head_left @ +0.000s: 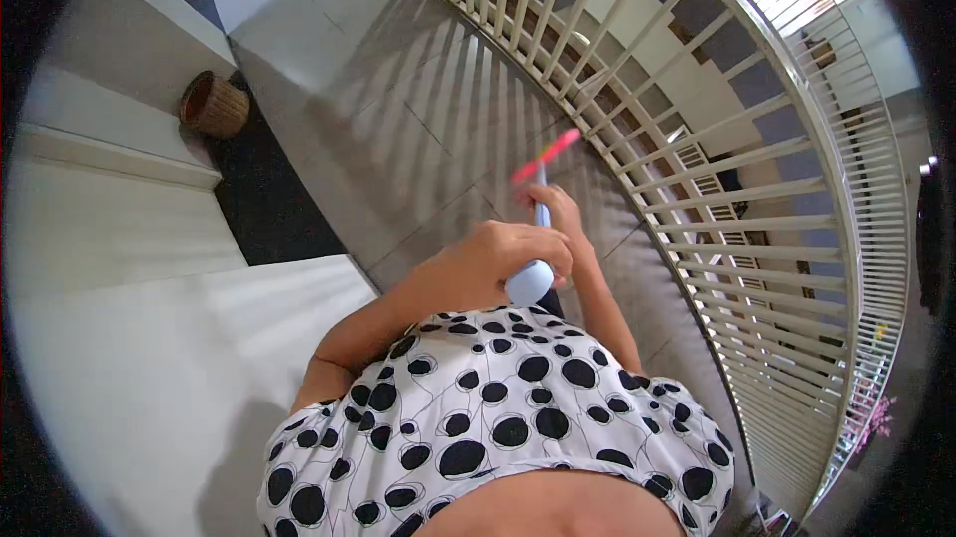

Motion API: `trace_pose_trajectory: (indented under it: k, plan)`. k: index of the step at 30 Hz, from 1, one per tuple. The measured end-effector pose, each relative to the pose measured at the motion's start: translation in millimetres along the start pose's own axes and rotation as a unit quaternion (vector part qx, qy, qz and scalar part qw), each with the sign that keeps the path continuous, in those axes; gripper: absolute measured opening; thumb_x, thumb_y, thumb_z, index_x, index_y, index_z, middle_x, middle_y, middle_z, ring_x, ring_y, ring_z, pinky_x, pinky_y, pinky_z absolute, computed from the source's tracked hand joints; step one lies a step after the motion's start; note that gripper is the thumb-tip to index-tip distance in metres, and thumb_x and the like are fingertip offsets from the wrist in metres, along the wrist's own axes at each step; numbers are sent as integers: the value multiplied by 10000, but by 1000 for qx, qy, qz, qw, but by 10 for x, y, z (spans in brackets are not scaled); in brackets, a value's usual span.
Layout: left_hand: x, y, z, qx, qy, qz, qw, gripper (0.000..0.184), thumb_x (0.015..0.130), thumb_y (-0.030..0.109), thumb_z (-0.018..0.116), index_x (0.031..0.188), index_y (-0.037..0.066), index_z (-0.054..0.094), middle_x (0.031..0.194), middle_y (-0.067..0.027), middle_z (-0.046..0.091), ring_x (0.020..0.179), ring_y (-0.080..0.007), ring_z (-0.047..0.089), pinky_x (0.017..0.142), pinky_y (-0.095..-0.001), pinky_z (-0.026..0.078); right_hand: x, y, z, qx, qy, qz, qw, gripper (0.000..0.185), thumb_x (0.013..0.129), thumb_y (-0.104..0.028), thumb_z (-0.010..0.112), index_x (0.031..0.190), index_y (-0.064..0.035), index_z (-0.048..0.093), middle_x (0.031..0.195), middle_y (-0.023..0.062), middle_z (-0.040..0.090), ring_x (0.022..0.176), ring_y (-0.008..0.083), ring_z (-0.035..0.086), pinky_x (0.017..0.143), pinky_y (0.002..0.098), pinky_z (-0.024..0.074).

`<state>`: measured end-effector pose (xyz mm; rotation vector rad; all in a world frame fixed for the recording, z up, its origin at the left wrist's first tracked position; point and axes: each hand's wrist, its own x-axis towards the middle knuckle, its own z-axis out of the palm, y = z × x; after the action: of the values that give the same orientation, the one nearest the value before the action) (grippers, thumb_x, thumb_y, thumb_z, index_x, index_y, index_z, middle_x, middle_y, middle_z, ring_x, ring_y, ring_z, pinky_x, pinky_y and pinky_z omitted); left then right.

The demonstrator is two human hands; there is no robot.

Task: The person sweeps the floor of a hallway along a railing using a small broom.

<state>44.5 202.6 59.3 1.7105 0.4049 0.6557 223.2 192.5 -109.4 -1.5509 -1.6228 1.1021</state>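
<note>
A light blue handle (530,282) runs up from near my chest, with a blurred pink-red head (546,157) at its far end. My left hand (516,250) is closed around the handle near its rounded blue end. Farther along, just below the pink-red part, my right hand (554,208) is wrapped round the same handle. What lies under the pink-red part is grey tiled floor (438,129). The fingertips of both hands are partly hidden.
White railings (737,129) curve along the right side, with a lower level seen through the bars. A brown woven basket (214,106) stands at the left on a black floor strip (274,193). A white surface (199,338) is at the lower left.
</note>
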Motion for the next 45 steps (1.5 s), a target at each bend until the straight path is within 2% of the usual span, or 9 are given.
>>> trace_pose_trajectory:
  k: [4,7,14,17,27,31,35,41,45]
  plan:
    - [43,91,32,-30,81,18,996,96,745,110,622,793,38,581,792,-94,634,758,-176,613,747,-312,479,-436,-66,-260,-246,-10,-47,968,248,610,-129,628,855,-98,616,824,117,612,832,298,567,699,375,454]
    - [85,-198,176,19,77,-77,994,140,724,145,647,792,40,586,764,-94,636,720,-164,610,693,-297,481,-627,291,-293,-155,-61,105,981,241,641,-143,631,875,-83,612,844,148,611,807,333,577,689,410,460]
    - [-94,-1058,680,41,74,-84,993,182,695,188,651,787,46,585,696,-118,619,621,-226,604,592,-307,468,-1082,1516,17,-187,-179,43,965,194,698,-158,567,855,-47,599,832,193,601,788,361,578,679,430,462]
    - [-185,-888,622,73,103,-74,989,175,693,177,641,800,50,584,696,-132,611,624,-264,597,588,-328,465,-1064,1892,324,-181,-58,-75,979,204,711,-177,548,826,-12,583,829,226,587,793,384,563,670,447,456]
    - [-349,-424,71,211,191,-131,950,229,640,79,623,857,40,561,808,-155,602,770,-322,583,672,-371,461,432,338,605,55,-165,-243,954,249,632,-219,677,764,-33,576,830,154,598,765,322,575,638,396,455]
    - [-201,-607,34,325,241,-35,914,199,616,89,629,805,67,572,785,-143,596,791,-307,573,680,-379,445,798,329,709,-31,-156,-146,976,245,671,-194,654,854,-48,581,881,122,597,792,270,571,668,340,448]
    - [-166,-273,51,354,206,-39,912,211,602,91,632,799,72,560,792,-117,586,842,-290,562,706,-380,436,668,255,676,-49,32,-268,962,264,720,-190,612,942,-53,568,956,103,586,860,220,551,715,309,437]
    - [-214,205,-12,128,307,88,939,123,670,80,628,732,52,526,671,-95,562,620,-255,570,565,-332,444,-71,-923,209,342,-148,-99,923,243,794,-203,547,997,-70,522,962,48,543,874,157,514,750,280,421]
    - [-142,-148,94,43,358,36,932,147,717,117,630,673,56,504,560,-75,513,494,-241,532,475,-307,410,-102,-210,470,181,-122,-76,973,243,826,-249,515,992,-72,509,934,32,528,863,143,504,761,276,412]
